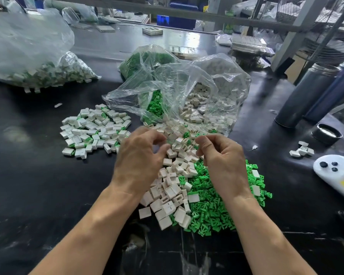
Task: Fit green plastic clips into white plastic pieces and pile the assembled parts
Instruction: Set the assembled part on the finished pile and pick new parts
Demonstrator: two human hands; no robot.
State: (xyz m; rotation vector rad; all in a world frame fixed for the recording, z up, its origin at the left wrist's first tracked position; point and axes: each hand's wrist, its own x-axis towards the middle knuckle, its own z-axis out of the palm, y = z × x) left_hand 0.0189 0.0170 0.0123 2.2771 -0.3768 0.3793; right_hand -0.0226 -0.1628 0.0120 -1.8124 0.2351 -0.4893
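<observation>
A heap of loose white plastic pieces [173, 187] lies on the black table in front of me, spilling from an open clear bag [207, 104]. Beside it on the right spreads a heap of green clips [213, 211]. A pile of assembled white-and-green parts [95, 130] sits to the left. My left hand [139, 155] hovers over the top of the white heap, fingers loosely curled, thumb apart, nothing visibly held. My right hand [222, 159] is opposite it with fingers curled inward; whatever lies inside them is hidden.
A large clear bag of parts [44, 74] lies at the far left, and a bag of green clips [147, 60] behind the open one. Two dark cylinders [306, 92], a black lid [327, 133], a few white pieces [302, 150] and a white device [334, 169] stand on the right.
</observation>
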